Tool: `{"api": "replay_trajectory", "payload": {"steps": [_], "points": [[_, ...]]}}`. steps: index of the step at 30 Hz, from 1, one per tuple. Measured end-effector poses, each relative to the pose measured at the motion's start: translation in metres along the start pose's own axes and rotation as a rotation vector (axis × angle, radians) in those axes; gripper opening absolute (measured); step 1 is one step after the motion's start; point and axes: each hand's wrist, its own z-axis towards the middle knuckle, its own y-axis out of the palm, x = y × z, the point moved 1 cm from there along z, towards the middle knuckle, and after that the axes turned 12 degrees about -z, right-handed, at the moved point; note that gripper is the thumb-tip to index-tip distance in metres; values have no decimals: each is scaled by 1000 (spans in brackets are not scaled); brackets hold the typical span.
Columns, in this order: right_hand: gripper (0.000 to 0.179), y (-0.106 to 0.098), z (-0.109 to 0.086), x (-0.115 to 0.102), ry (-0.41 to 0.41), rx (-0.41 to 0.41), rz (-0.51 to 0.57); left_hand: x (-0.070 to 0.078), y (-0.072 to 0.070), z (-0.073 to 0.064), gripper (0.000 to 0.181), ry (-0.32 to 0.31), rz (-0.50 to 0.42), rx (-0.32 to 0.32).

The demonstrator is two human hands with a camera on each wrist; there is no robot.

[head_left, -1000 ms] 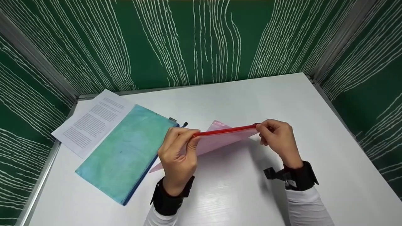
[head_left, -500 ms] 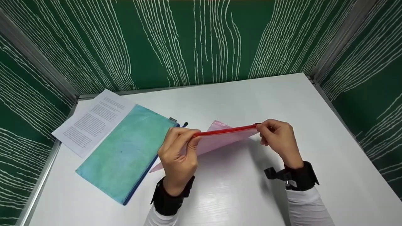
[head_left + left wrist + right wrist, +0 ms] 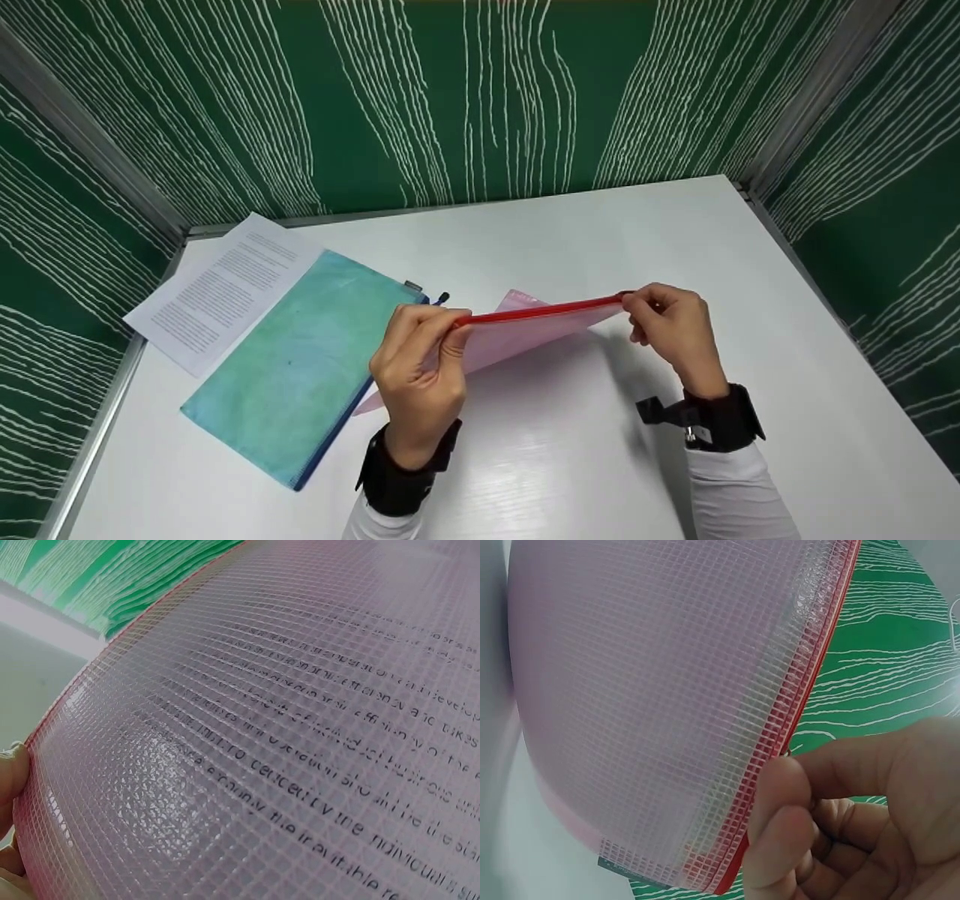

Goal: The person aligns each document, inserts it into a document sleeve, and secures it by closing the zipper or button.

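Observation:
A pink mesh zipper pouch (image 3: 517, 343) with a red zipper edge is held up over the table, its edge toward me. My left hand (image 3: 418, 382) pinches the left end of that edge between thumb and fingers. At the other end, my right hand (image 3: 675, 330) pinches the red edge near its corner; whether it has the zipper pull cannot be told. Printed text shows through the mesh (image 3: 300, 742) in the left wrist view, so a sheet lies inside or behind it. The right wrist view shows the thumb and finger (image 3: 784, 840) on the red zipper (image 3: 799, 709).
A teal zipper pouch (image 3: 289, 367) with a blue zipper edge lies left of my left hand. Printed white sheets (image 3: 225, 292) lie partly under its far left side. The white table (image 3: 600, 232) ends at green walls with white lines (image 3: 517, 97).
My right hand has shifted slightly right and up, and my left hand slightly left. The pink pouch's red edge now spans a little wider between them. The teal pouch and sheets stay put.

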Motion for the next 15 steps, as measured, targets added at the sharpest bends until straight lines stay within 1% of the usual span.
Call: {"api": "replay_trajectory", "payload": {"steps": [3, 10, 15], "points": [[14, -1, -1, -3, 3, -1, -7, 0, 0, 0, 16, 2, 5, 2], [17, 6, 9, 23, 15, -10, -1, 1, 0, 0, 15, 11, 9, -7], [15, 7, 12, 32, 26, 20, 9, 2, -2, 1, 15, 19, 12, 7]]}}
